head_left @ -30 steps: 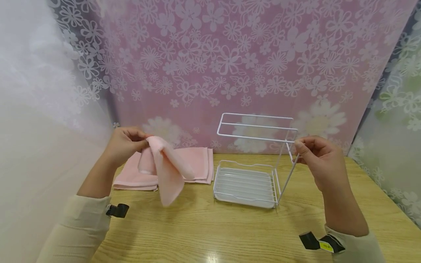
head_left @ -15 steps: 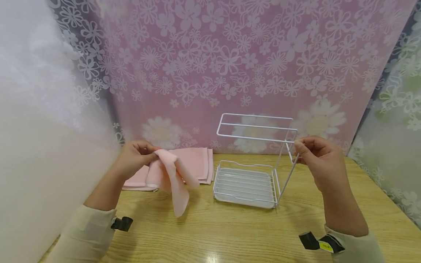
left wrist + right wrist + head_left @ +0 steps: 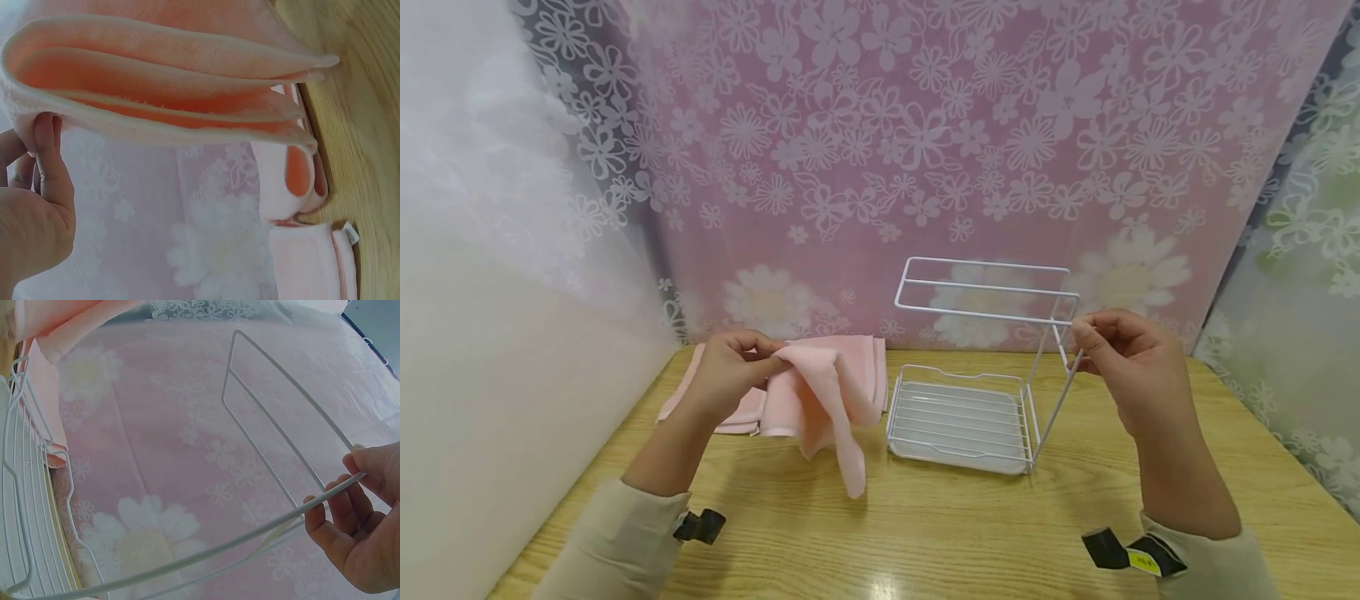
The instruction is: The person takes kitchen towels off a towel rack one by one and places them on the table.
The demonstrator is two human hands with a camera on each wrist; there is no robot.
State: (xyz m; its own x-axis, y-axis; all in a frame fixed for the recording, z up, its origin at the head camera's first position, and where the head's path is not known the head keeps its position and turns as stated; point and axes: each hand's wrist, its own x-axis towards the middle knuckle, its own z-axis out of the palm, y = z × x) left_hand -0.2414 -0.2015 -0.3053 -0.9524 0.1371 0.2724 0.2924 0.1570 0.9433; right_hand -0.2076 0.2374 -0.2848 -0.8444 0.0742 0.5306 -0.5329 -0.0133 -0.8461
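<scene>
My left hand (image 3: 730,375) pinches a pink towel (image 3: 823,375) near one edge and holds it up off the table; its folds and loose ends hang down. In the left wrist view the thumb presses on the outside of the folded towel (image 3: 162,56). My right hand (image 3: 1138,371) grips the upright of a white wire rack (image 3: 985,317) near its top corner. The rack stands on the table, with a ribbed shelf over a pale drip tray (image 3: 955,457) at its foot. In the right wrist view, fingers (image 3: 340,506) curl round the rack's wire.
More folded pink towels (image 3: 861,354) lie behind and below the held one, partly hidden by it. A wooden table (image 3: 955,533) bears everything. A pink floral curtain (image 3: 820,167) hangs behind, and a white sheet (image 3: 512,333) stands along the left side.
The left hand has moved right and down with the pink towel, bringing it close to the rack's left side. The right hand and the rack have stayed in place.
</scene>
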